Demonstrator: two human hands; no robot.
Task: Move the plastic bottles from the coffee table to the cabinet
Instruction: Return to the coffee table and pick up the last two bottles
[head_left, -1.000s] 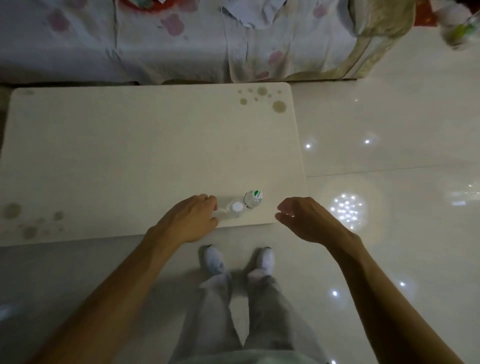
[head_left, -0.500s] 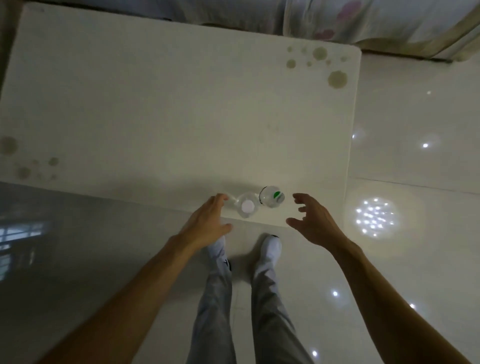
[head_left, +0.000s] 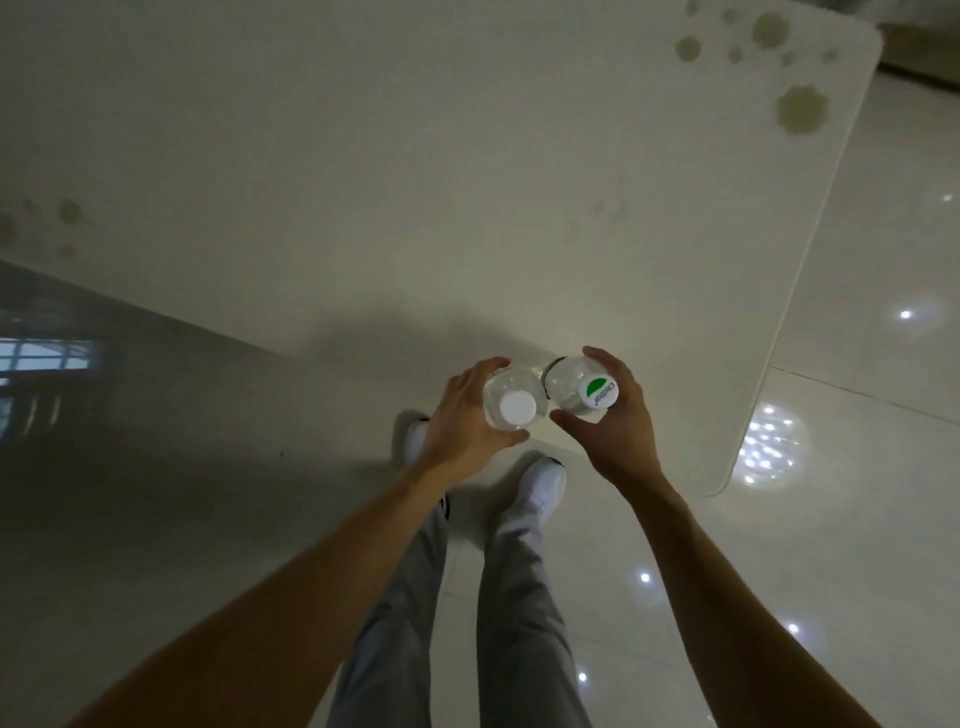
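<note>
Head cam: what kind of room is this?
Probably a home living room: a low white coffee table with printed dots, glossy floor tiles mirroring ceiling lights, and both bare hands wrapped around plastic bottles at the table's near edge.

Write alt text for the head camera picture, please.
Seen from above, a person's left hand and right hand each wrap around a clear plastic bottle, one with a white cap, one with a green-and-white cap, at the near edge of a pale table.

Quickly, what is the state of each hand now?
Left hand: closed around the plain white-capped bottle.
Right hand: closed around the green-and-white-capped bottle.
</note>
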